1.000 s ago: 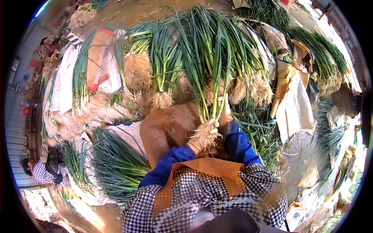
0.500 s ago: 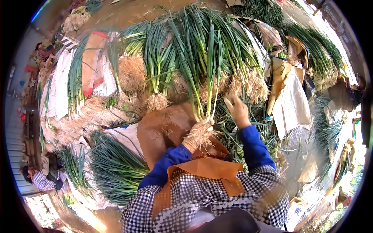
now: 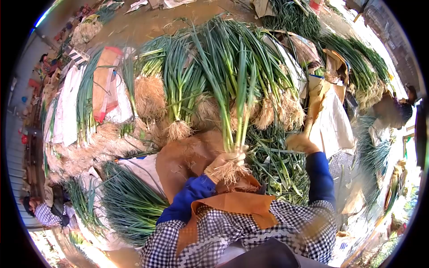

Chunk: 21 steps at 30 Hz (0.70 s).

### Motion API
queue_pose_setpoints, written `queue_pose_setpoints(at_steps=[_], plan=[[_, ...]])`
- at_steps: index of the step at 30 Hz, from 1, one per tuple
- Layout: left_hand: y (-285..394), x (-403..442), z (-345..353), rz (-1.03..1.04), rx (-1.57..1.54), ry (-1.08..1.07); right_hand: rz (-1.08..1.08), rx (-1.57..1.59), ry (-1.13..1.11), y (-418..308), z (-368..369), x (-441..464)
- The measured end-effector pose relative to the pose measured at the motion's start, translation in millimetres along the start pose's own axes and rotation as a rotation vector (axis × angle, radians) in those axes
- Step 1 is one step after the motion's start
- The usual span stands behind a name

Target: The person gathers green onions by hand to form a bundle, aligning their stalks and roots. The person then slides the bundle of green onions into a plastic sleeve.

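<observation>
My left hand [image 3: 227,163], closed, grips a few green onions [image 3: 241,123] just above their pale, stringy roots [image 3: 230,174]. Their leaves point away from me and overlap a larger heap of green onions [image 3: 225,58]. Off to the right, my right hand [image 3: 304,143] hovers beside a pale sack [image 3: 330,123] and a strip of brown cardboard [image 3: 315,98]. Motion smears its fingers, so what they hold, if anything, does not show. Loose green leaf scraps [image 3: 281,167] lie between the two hands. A brown apron [image 3: 176,154] covers my lap.
Rooty bunches of green onions [image 3: 178,89] line the ground ahead. More green onions [image 3: 129,201] lie at the left on a white sack. Another person [image 3: 49,210] sits at the lower left. Further bundles [image 3: 353,58] and sacks are at the right.
My right hand has swung right and slightly toward me, away from the green onions. My left hand still grips them, a little nearer to me, and they stand more closely together.
</observation>
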State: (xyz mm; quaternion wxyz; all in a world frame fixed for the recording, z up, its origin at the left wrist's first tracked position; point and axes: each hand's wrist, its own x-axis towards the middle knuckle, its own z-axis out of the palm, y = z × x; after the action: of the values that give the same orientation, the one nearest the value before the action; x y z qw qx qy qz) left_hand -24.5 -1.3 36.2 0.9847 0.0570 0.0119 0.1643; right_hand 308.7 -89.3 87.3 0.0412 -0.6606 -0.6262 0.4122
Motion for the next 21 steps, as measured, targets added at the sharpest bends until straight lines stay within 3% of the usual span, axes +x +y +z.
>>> queue_pose_setpoints(at_steps=[2,3,4,5,6,9,13,15,17,18,19,21], plan=[[17.7,8.7,11.0,0.045,0.051,-0.252,0.252,-0.747,-0.283,2.6,25.0,29.9],[25.4,13.5,21.9,0.166,0.148,-0.292,-0.008,-0.866,-0.048,24.0,33.0,61.6],[29.2,14.1,46.5,0.226,0.192,-0.134,0.396,-0.372,0.385,7.3,18.6,87.4],[32.3,13.8,64.8,0.286,0.233,0.029,0.149,-0.296,0.686,-50.4,-9.1,82.1],[39.1,17.8,46.7,0.280,0.307,0.172,0.126,-0.205,0.824,-69.7,-21.5,99.5],[44.8,27.1,-20.1,0.250,0.222,0.207,0.573,-0.676,0.458,-38.1,-46.1,194.5],[20.3,19.8,-34.1,0.335,-0.012,0.165,0.409,-0.303,0.469,-49.4,-54.4,171.8],[7.6,13.8,-10.2,0.246,-0.023,0.212,0.239,-0.022,0.610,-76.3,-21.5,119.7],[-16.4,17.2,0.0,0.172,-0.073,0.283,0.171,0.178,0.506,-110.6,18.7,69.6],[-20.6,14.2,-43.4,0.021,-0.126,0.054,-0.005,0.263,0.481,-90.4,54.1,66.7],[-31.0,14.3,-50.1,-0.015,-0.075,0.101,-0.122,0.092,0.510,-94.9,78.6,60.1],[-48.6,12.1,-24.1,0.023,-0.001,0.503,-0.093,0.381,0.402,-94.9,88.4,46.1]])
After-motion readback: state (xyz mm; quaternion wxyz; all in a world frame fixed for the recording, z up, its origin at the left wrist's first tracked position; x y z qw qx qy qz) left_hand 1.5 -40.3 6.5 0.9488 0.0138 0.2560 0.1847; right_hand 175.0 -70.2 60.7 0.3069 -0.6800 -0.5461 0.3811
